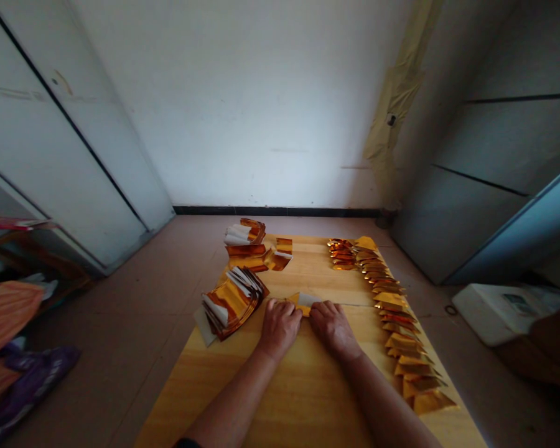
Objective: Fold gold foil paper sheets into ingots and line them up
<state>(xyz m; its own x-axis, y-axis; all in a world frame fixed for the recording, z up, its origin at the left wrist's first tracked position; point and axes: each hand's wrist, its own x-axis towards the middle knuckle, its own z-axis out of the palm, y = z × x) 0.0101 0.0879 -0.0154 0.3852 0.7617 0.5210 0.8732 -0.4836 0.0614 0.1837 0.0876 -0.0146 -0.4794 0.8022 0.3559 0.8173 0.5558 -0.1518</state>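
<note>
A partly folded sheet of gold paper (307, 300), with a pale grey side showing, lies on the wooden table (303, 386) between my hands. My left hand (280, 325) has its fingers closed on the sheet's left side. On the right side, my right hand (333, 328) presses its curled fingers on the same sheet. Left of my hands is a fanned stack of gold sheets (236, 300) with grey backs. A long row of folded gold pieces (396, 323) runs down the table's right edge.
More loose gold sheets (247, 256) and a curled stack (245, 233) lie at the table's back left. Beyond are a white wall (261, 112) and cabinets (65, 137). A white box (494, 311) stands on the right; purple cloth (37, 379) is at the left.
</note>
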